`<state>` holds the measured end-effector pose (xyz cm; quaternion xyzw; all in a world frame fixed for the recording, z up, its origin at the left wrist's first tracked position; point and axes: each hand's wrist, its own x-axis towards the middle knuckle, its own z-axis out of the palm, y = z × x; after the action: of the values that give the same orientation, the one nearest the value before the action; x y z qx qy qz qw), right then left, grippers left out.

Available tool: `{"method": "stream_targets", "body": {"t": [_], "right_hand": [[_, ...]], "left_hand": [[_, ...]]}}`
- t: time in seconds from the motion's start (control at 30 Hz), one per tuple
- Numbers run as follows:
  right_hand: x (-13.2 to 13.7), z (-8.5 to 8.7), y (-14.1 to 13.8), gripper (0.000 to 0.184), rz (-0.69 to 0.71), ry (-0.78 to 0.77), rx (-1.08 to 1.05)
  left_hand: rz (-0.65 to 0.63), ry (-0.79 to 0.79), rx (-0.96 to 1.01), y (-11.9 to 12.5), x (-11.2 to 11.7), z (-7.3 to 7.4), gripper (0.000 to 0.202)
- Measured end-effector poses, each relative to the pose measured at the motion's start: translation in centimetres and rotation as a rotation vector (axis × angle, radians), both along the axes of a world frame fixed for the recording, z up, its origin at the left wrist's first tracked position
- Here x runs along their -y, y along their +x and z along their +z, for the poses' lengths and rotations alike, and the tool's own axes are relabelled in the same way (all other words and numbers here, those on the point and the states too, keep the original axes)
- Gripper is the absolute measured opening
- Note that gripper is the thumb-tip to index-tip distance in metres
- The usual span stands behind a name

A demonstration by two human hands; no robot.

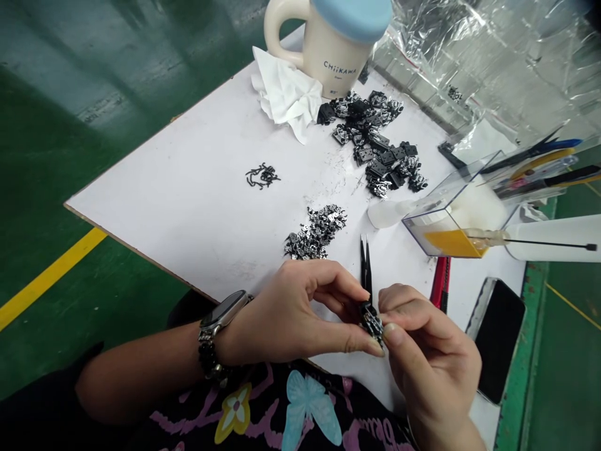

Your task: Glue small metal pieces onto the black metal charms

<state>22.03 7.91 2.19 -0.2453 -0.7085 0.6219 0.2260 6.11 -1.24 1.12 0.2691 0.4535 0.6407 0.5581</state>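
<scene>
My left hand (300,313) and my right hand (427,351) meet near the front edge of the white table (188,188). Both pinch one small black and silver metal part (372,322) between thumbs and fingertips. Black tweezers (365,266) stick up from my right hand's grip, tips pointing away from me. A smartwatch and a bead bracelet sit on my left wrist. A heap of small silver metal pieces (315,233) lies just beyond my left hand. A larger spread of black and silver parts (378,141) lies further back.
A cream mug with a blue lid (335,44) and a crumpled tissue (284,94) stand at the back. A small cluster of black clips (261,176) lies mid-table. At the right are a clear box with pens (474,213), a black phone (500,338) and a red tool (440,282).
</scene>
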Motion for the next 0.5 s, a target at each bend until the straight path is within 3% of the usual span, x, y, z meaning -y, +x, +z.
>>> {"method": "stream_targets", "body": {"t": [0.17,0.4,0.5], "right_hand": [[0.3,0.6,0.2,0.022,0.014,0.301,0.009],[0.1,1.1,-0.4,0.021,0.061,0.512,-0.106],[0.0,1.1,-0.5,0.019,0.068,0.525,-0.123]], "left_hand": [[0.028,0.014,-0.026,0.0,0.0,0.0,0.034],[0.02,-0.004,-0.029,0.2,0.0,0.0,0.034],[0.018,-0.038,-0.007,0.4,0.0,0.0,0.032]]}}
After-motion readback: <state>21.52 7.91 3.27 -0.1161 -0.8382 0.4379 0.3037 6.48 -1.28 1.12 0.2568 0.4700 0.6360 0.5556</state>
